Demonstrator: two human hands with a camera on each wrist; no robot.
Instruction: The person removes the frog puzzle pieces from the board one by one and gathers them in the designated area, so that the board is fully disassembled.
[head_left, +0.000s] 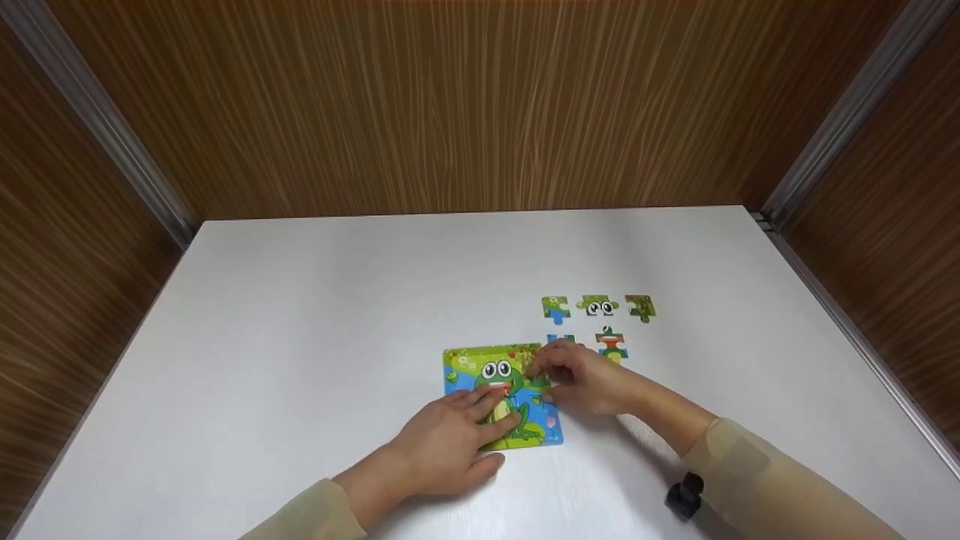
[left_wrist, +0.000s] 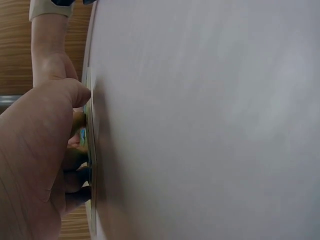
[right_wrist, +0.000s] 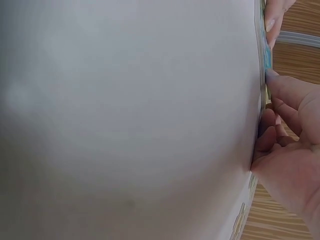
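A frog puzzle board [head_left: 551, 431] lies on the white table in front of me, blue and green with a wide-eyed frog. My left hand [head_left: 450, 439] rests across its lower left, fingers spread over the frog's mouth and belly. In the left wrist view the left thumb [left_wrist: 80, 95] stays by the board's near edge. At the board's right side my right hand [head_left: 589, 379] has its fingers curled, pinching a puzzle piece by thumb and fingertips. A blue strip of that puzzle piece [right_wrist: 268, 59] shows at the thumb in the right wrist view; the rest is hidden.
Beyond the right hand lie loose puzzle pieces: a green-and-blue corner [head_left: 555, 309], the frog's eyes [head_left: 598, 306], a green corner [head_left: 642, 307], the mouth piece [head_left: 611, 343] and one partly covered piece [head_left: 555, 339]. Wood-grain panels [head_left: 480, 105] enclose the table.
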